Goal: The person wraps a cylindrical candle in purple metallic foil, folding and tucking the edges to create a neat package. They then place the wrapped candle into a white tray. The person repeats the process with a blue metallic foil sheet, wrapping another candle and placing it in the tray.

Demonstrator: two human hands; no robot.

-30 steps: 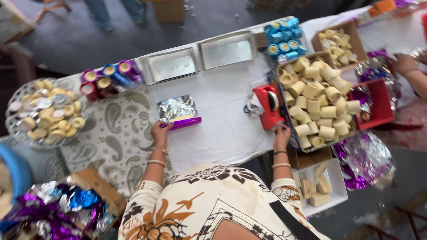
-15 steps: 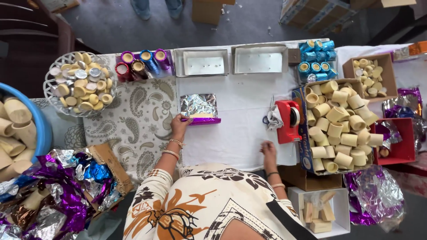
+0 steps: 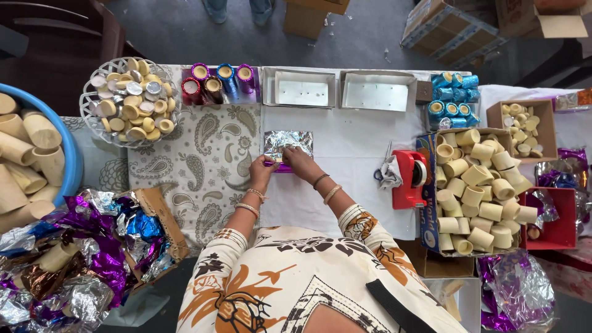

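Both hands have come together since the earlier frame — the right hand [image 3: 300,163] has left the desk [image 3: 351,154] edge and joined the left hand [image 3: 264,171] on the silver foil sheet [image 3: 288,143]. Fingers of both pinch its near edge. Thin foil may tear or crease if tugged unevenly — beyond stand wrapped purple cups [image 3: 217,83].

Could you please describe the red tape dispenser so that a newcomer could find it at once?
Start at the white table. Right of the person's hands stands the red tape dispenser, against the box of cream cylinders. It alone is solid red plastic, with scissors beside it.
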